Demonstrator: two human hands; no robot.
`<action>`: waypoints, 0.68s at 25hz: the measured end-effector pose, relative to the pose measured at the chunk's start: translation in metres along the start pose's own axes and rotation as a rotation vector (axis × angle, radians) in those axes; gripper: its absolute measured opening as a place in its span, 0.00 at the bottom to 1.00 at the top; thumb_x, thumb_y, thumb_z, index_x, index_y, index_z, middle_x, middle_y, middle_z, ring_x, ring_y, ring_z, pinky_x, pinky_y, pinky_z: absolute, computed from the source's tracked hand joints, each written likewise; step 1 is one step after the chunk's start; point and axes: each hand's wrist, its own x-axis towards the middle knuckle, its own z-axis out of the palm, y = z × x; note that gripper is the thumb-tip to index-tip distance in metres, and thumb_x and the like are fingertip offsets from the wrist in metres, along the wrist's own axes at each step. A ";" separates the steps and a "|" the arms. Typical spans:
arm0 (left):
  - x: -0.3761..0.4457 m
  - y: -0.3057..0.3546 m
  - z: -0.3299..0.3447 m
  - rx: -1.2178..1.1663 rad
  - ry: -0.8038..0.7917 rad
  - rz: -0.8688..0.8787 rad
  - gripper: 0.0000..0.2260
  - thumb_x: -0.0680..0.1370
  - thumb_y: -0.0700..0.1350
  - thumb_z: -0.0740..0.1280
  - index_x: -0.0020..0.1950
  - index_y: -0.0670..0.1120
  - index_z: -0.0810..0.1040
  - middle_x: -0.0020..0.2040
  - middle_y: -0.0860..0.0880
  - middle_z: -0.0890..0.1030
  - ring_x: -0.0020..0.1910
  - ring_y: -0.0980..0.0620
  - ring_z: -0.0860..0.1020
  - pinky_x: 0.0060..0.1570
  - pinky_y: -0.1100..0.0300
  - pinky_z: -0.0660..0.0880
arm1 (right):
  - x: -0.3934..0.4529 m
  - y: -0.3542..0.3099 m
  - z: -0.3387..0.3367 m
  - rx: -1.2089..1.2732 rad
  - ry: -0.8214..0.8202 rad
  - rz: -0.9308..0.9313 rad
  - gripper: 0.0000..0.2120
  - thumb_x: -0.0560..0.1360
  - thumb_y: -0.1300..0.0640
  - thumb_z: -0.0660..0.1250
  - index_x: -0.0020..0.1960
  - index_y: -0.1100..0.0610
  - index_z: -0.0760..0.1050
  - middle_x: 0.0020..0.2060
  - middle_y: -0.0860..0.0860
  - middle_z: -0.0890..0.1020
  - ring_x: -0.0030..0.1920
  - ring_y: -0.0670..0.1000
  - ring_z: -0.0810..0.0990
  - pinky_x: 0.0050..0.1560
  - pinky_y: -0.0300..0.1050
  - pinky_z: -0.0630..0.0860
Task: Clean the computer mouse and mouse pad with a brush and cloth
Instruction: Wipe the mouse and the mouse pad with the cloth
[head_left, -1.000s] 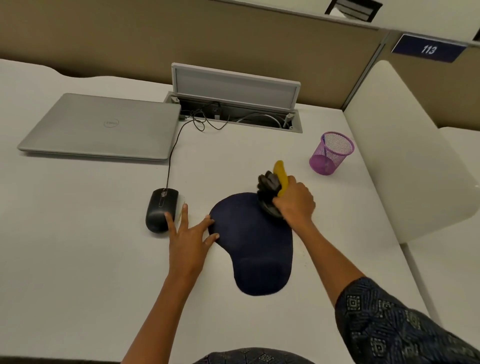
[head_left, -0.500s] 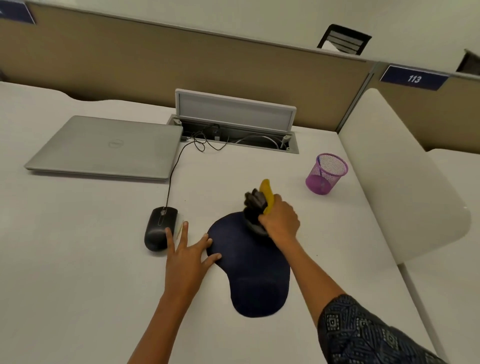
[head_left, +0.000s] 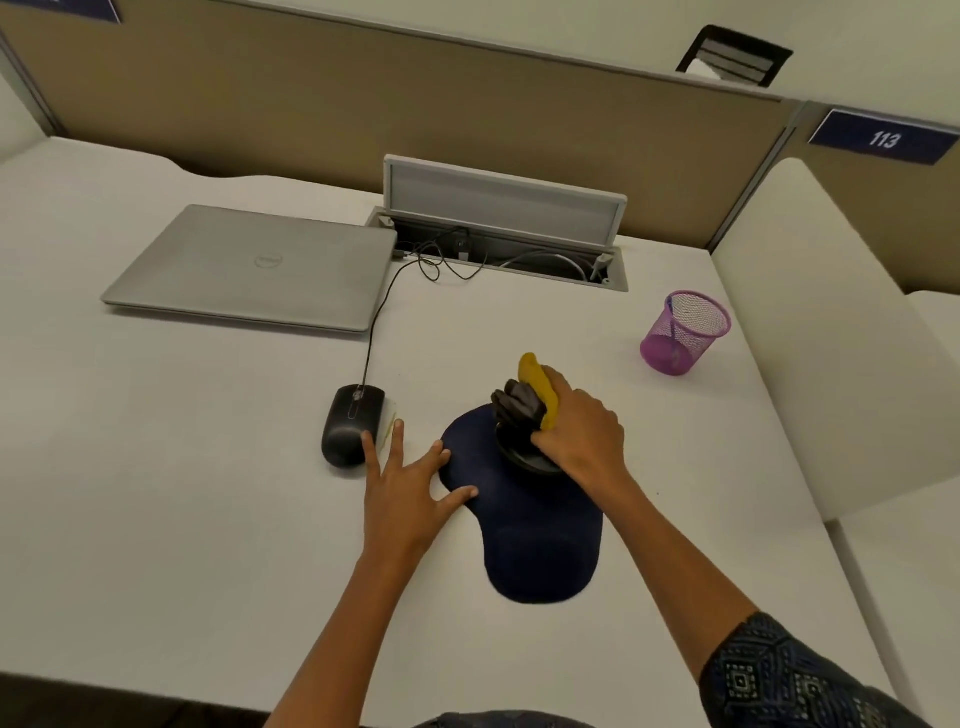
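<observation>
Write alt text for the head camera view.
A right hand grips a yellow-handled brush on a dark blue mouse pad while the left hand lies spread at its edge. A black mouse and closed laptop sit left.

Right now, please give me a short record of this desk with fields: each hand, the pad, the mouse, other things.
right hand: grips yellow-handled brush, bristles on mouse pad
left hand: flat, fingers spread, thumb on the pad's edge
mouse: black, wired, left of the pad
others: closed laptop, purple mesh cup
</observation>
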 end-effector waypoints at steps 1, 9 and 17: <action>0.000 0.000 -0.001 -0.007 -0.004 -0.001 0.40 0.63 0.76 0.49 0.65 0.54 0.73 0.74 0.42 0.58 0.68 0.51 0.32 0.68 0.51 0.36 | -0.003 0.000 -0.001 -0.012 -0.025 -0.052 0.36 0.68 0.54 0.69 0.71 0.44 0.58 0.51 0.53 0.77 0.50 0.58 0.78 0.44 0.46 0.71; 0.006 -0.004 -0.002 0.046 -0.091 -0.022 0.34 0.66 0.72 0.61 0.68 0.57 0.69 0.75 0.43 0.53 0.68 0.49 0.31 0.70 0.47 0.38 | 0.014 -0.019 0.011 0.068 -0.240 -0.329 0.27 0.65 0.67 0.67 0.59 0.44 0.76 0.51 0.50 0.83 0.49 0.55 0.80 0.44 0.43 0.74; 0.010 -0.003 -0.003 0.103 -0.016 0.042 0.29 0.68 0.68 0.60 0.63 0.55 0.75 0.70 0.44 0.68 0.75 0.50 0.46 0.64 0.52 0.23 | -0.011 0.043 -0.017 -0.075 -0.557 -0.543 0.21 0.64 0.72 0.67 0.51 0.54 0.81 0.51 0.49 0.83 0.53 0.51 0.79 0.54 0.51 0.76</action>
